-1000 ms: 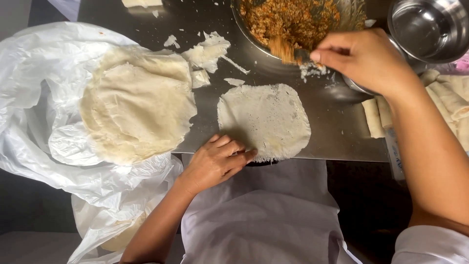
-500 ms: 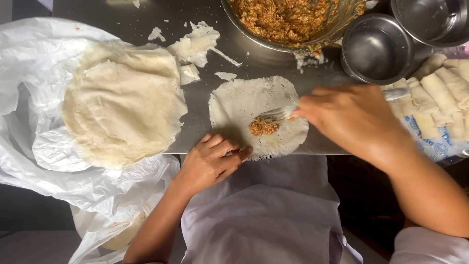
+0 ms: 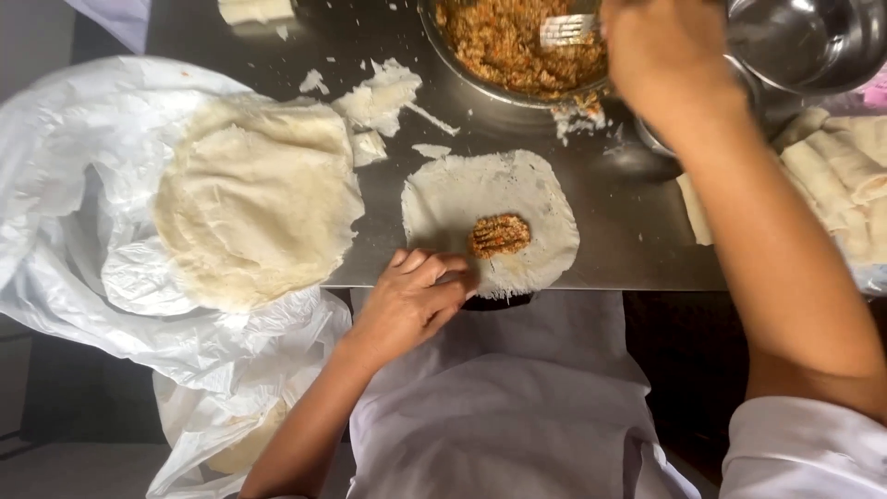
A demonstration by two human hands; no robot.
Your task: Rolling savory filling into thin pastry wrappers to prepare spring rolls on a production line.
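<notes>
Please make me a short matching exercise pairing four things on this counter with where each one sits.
Things:
1. fork
2. spoonful of filling
3. stack of wrappers
4. left hand

Places:
A. on the white plastic sheet
B. on the near edge of the single wrapper
C. over the bowl of filling
D. in the middle of the single wrapper

Pairs: 1-C, 2-D, 3-A, 4-B

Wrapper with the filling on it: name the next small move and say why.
Probably scoop more filling with the fork. The right hand holds it in the bowl of filling, while the round wrapper carries only one small mound of filling. The left hand pins the wrapper's near edge, so it seems ready for another spoonful.
</notes>
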